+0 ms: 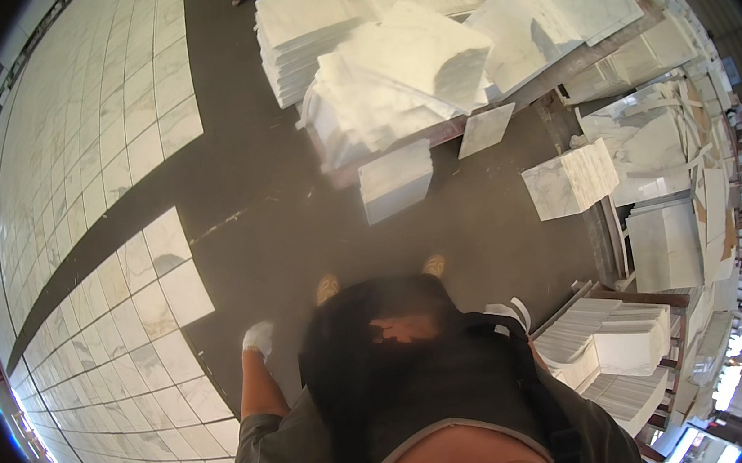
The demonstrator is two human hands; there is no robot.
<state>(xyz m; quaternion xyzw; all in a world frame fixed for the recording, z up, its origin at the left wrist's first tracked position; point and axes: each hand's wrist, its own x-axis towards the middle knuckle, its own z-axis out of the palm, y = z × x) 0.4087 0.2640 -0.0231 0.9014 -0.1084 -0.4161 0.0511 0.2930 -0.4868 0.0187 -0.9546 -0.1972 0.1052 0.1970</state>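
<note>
Your left hand (257, 338) hangs near floor tiles (186, 292).
They lie left of its fingers; a tile stack (634, 347) sits right of your half-hidden right hand (499, 310). Whether either hand's fingers are apart, I can't tell.

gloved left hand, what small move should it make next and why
Probably lift forward toward the stacked white slabs: the left hand appears to hold nothing, hanging over the dark floor well apart from the stack, while both shoes point that way.
</note>
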